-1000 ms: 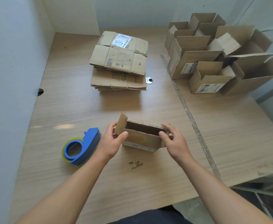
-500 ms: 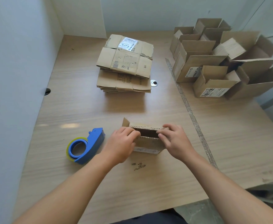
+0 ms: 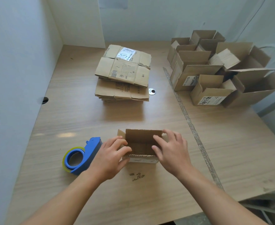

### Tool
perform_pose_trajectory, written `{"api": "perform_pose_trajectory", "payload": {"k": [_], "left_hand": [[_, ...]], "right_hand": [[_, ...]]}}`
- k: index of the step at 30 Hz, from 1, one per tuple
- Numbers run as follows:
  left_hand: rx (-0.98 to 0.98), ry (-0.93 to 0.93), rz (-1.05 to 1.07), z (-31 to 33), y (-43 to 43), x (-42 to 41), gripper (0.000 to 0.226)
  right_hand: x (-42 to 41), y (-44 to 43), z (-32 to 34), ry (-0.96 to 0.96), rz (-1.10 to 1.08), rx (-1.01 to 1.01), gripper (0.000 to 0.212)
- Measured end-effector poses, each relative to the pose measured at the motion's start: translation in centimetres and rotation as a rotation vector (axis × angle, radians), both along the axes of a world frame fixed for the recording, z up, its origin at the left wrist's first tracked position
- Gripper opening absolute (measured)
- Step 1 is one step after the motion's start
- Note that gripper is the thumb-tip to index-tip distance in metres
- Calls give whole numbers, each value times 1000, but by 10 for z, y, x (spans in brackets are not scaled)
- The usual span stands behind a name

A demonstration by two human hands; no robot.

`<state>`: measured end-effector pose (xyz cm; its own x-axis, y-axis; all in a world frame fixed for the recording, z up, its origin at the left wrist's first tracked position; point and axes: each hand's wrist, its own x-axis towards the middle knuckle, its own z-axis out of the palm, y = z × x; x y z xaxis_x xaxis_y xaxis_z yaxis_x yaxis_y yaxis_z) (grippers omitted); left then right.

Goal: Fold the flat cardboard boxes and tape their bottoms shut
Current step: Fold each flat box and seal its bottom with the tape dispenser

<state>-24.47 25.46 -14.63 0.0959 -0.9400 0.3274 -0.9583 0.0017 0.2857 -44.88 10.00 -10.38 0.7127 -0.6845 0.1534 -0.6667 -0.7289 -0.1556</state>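
While clasped at both ends, stands on the near middle of the table (image 3: 68, 119) as an opened rectangle, mouth upward: small cardboard box (image 3: 141, 143). Plain brown corrugated board, inside in shade. Far flap upright, top edge ragged with the fluting; a shorter flap sticking up at the far left corner. Wavy cut edge plain to see along the near wall, with a white printed label just below it on the outer face (print too small to read). Left hand (image 3: 112, 157) curled round the left end, fingers over the end flap, thumb against the near left corner. Right hand (image 3: 171, 153) gripping the right end, fingers spread over the right flap, thumb down inside by the near wall. Just left of the left hand, lying on the table and apart from the box: blue tape dispenser (image 3: 83, 155) with a yellowish roll. A few dark specks (image 3: 136, 175) on the table just near of the box. Farther back, roughly in line with the box, a stack of flat boxes (image 3: 123, 75), the top one bearing a white shipping label with handwriting. Small round metal disc (image 3: 152, 91) at the stack's right foot. Beyond a pale strip (image 3: 192, 127) running near to far, at far right, a cluster of folded boxes (image 3: 214, 70), open tops up, flaps splayed
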Motion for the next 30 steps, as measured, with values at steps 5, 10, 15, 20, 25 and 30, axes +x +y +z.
{"api": "perform_pose_trajectory", "payload": {"k": [5, 10, 15, 20, 25, 30], "left_hand": [[-9, 0, 3, 4, -1, 4, 31], [-18, 31, 24, 7, 0, 8, 33], [5, 77, 84, 13, 4, 12, 38], [31, 92, 96, 23, -8, 8, 43], [11, 125, 53, 37, -38, -5, 44], [19, 127, -19, 48, -89, -33, 45]], "right_hand": [[-1, 10, 2, -151, 223, -28, 31], [19, 16, 15, 209, 304, 291, 43], [28, 12, 1, 302, 227, 271, 32], [11, 7, -13, 281, 252, 28, 34], [-25, -23, -6, 206, 162, -86, 41], [-76, -64, -1, 148, 84, -136, 41]]}}
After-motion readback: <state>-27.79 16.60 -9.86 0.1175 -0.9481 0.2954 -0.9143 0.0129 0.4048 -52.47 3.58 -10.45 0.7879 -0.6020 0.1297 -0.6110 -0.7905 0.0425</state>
